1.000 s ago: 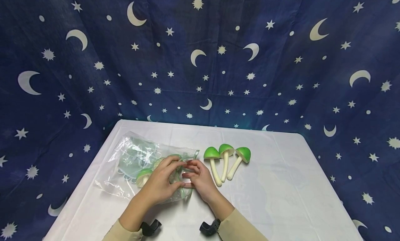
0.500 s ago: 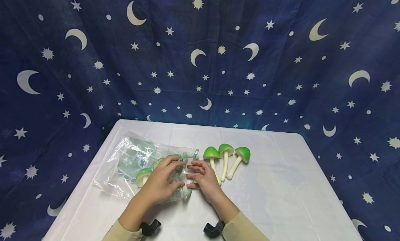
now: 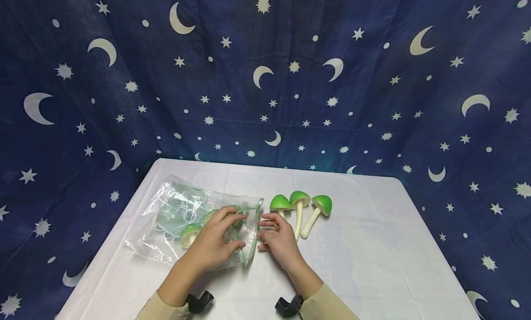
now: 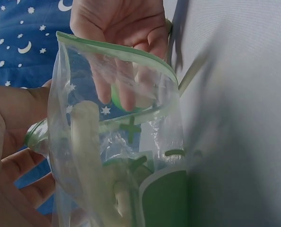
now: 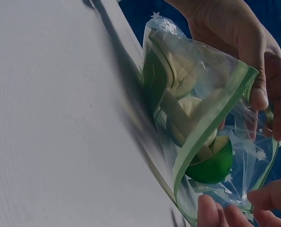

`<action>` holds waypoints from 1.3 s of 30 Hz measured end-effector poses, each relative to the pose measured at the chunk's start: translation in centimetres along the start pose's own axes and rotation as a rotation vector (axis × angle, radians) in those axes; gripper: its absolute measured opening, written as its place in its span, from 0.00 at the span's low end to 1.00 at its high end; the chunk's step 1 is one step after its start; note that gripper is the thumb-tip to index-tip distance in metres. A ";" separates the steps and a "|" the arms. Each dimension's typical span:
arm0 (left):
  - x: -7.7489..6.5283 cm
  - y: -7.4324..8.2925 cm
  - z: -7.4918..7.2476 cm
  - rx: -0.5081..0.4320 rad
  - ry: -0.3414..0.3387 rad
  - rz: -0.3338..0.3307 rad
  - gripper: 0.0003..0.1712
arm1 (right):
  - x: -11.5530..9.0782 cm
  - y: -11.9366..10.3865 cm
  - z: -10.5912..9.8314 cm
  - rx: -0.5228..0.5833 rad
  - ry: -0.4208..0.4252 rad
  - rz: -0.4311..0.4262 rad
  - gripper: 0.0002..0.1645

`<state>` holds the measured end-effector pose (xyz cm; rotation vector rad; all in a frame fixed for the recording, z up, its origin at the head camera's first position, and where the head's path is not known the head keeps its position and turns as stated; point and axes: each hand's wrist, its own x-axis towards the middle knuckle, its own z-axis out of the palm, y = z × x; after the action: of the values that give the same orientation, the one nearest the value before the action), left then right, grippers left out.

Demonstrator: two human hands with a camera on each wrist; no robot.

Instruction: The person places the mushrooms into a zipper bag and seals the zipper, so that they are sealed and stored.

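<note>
A clear zip bag (image 3: 143,234) with a green zip strip lies on the table, its mouth gaping to the right. My left hand (image 3: 215,239) holds the bag near the mouth, fingers and thumb curved around it. Toy mushrooms with green caps and pale stems lie inside, one cap (image 3: 191,233) left of that hand; in the right wrist view another green cap (image 5: 215,163) shows through the plastic. Just right of the zip strip (image 3: 256,230), my right hand (image 3: 282,241) has loosely bent fingers and holds nothing. Its fingers show through the plastic in the left wrist view.
Three green-capped mushrooms lie side by side past my right hand: a left one (image 3: 280,202), a middle one (image 3: 299,207) and a right one (image 3: 321,207). A white cloth covers the table (image 3: 373,246). Behind it hangs a blue curtain (image 3: 232,80) with moons and stars.
My right hand has drawn back to the right, out from the bag's mouth toward the loose mushrooms. The left hand and the bag stay about where they were.
</note>
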<state>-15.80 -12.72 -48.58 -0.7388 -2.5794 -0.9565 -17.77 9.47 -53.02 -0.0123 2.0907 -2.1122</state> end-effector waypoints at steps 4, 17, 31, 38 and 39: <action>0.0 -0.1 0.0 -0.001 0.001 -0.002 0.41 | 0.0 0.0 -0.3 -0.034 0.036 -0.020 0.29; 0.0 -0.2 0.1 -0.002 0.004 0.003 0.41 | -0.1 -1.0 -1.7 -0.089 0.139 -0.031 0.27; 0.0 -0.4 0.2 0.011 0.014 0.016 0.41 | 0.4 -2.2 -3.5 -0.130 0.206 -0.058 0.26; 0.0 -0.4 0.1 0.009 0.013 0.012 0.41 | 0.8 -3.3 -4.1 -0.157 0.233 -0.080 0.27; 0.0 -0.4 0.1 0.009 0.014 0.011 0.41 | 0.9 -3.4 -4.2 -0.160 0.236 -0.083 0.27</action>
<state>-16.00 -12.90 -48.91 -0.7408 -2.5633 -0.9424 -19.58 13.49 -49.83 0.1386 2.4295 -2.0746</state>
